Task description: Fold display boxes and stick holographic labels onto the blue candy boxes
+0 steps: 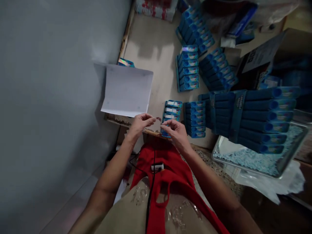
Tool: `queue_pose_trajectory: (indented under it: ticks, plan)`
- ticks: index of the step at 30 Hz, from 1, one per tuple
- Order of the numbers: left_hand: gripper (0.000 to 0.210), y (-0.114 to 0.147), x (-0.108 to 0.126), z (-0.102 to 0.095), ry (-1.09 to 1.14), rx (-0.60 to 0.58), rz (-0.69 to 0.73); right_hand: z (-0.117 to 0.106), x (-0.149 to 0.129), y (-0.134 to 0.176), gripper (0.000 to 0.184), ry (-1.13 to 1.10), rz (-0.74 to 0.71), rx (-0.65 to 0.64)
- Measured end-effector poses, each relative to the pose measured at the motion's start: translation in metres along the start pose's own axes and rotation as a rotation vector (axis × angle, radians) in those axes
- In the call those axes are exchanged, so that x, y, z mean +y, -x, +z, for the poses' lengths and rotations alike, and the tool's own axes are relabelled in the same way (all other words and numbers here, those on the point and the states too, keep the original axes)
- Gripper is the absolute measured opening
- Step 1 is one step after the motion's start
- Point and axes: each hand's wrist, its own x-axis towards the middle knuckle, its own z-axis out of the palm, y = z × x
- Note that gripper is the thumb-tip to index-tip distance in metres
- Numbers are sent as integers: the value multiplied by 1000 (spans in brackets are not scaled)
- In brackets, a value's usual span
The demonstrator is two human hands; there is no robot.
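Observation:
My left hand (142, 124) is closed in a pinch, thumb and forefinger together, above the table's front edge. Facing it, my right hand (176, 130) also pinches, close to a short row of blue packs with white labels (173, 110). Between the fingertips shows a small, thin, dark reddish piece (158, 119), too small to name. Whether one or both hands grip it is unclear. A large sheet of white paper (128, 89) lies just beyond my left hand. To the right of my right hand stands another row of blue packs (195, 118).
More blue packs (188, 68) stand in rows farther back. A long banded stack of blue packs (253, 113) sits over a metal tray (246, 169) of small pale-blue pieces. A grey wall (60, 71) borders the left; a cardboard box (292, 42) is at right.

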Motion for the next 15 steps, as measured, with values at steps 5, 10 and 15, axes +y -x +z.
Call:
queue_pose_trajectory:
  ticks: [5,10,15]
  plan:
    - [56,2,-42,32,65,-2,-110,-31,37,25,39,14,136,74]
    - [70,6,-71,43,237,71,-222,-44,61,42,38,-8,169,93]
    - [80,7,-71,44,221,-217,-285,-47,67,42,40,-21,184,118]
